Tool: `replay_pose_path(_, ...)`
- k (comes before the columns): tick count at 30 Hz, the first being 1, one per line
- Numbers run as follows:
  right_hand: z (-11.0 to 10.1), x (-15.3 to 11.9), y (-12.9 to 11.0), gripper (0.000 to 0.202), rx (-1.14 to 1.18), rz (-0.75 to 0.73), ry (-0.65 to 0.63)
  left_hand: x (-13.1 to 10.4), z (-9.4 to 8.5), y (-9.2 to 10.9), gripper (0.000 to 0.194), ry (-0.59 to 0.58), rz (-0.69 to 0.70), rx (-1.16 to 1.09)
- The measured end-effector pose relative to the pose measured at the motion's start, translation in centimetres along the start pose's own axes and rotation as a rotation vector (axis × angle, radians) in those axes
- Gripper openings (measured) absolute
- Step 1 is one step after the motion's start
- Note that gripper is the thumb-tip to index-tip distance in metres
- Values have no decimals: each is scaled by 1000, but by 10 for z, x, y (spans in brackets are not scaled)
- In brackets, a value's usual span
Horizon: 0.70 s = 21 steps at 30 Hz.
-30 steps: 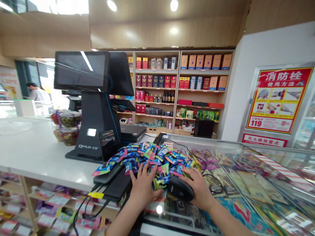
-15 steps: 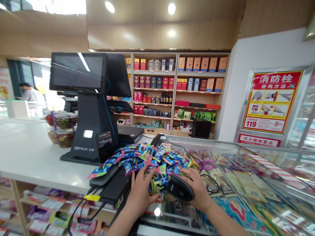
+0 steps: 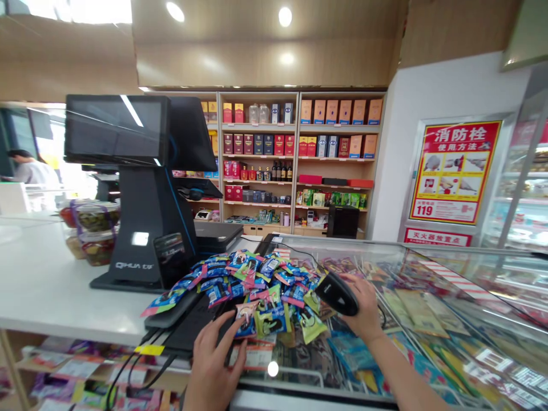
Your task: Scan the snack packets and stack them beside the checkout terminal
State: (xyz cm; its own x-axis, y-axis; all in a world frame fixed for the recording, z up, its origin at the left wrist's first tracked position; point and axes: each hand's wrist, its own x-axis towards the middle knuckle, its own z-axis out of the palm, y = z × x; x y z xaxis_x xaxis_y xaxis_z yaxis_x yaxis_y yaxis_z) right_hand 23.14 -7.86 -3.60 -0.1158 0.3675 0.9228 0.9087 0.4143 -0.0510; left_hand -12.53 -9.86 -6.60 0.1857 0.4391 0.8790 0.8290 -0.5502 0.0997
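In the head view, a heap of small wrapped snack packets (image 3: 252, 271) in blue, pink and green lies over black devices and the glass counter top. My left hand (image 3: 216, 357) is at the heap's near left edge, its fingers apart. Its fingertips touch a pink and blue packet (image 3: 246, 319) without closing round it. To the right of the heap, my right hand (image 3: 362, 302) is wrapped round a black corded barcode scanner (image 3: 338, 294), raised a little over the glass. Part of its grip is hidden by my palm.
A black point-of-sale terminal (image 3: 141, 222) stands left on the white counter (image 3: 38, 285), beside stacked tubs (image 3: 96, 231). Cables (image 3: 128, 365) hang at the front. The glass case (image 3: 428, 319) holds bagged goods. Shelves of boxes stand behind; a person (image 3: 32, 168) is far left.
My left hand has drawn back toward me and left, out of the heap. My right hand has lifted the scanner away to the right. Several packets now lie nearer the front. The view has swung right.
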Motion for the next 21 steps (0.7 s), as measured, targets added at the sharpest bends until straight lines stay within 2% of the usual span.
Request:
replay_pose_path(4,-8,-5,21,25,-55,77,117,0,3,0,44,-90,64,13)
replay_pose_path(8,-15,-11,40,31,-104,104,153,17,16,9,52,-252,153,-9)
replay_pose_path(14,-18,-11,44,32,-114,193,186,36,38,24,64,-475,63,38)
replay_pose_path(18,-16,-11,43,30,-107,199,190,41,39,26,61,-502,73,37)
replay_pose_path(21,-15,-11,42,30,-85,226,188,45,34,25,57,-435,49,-62)
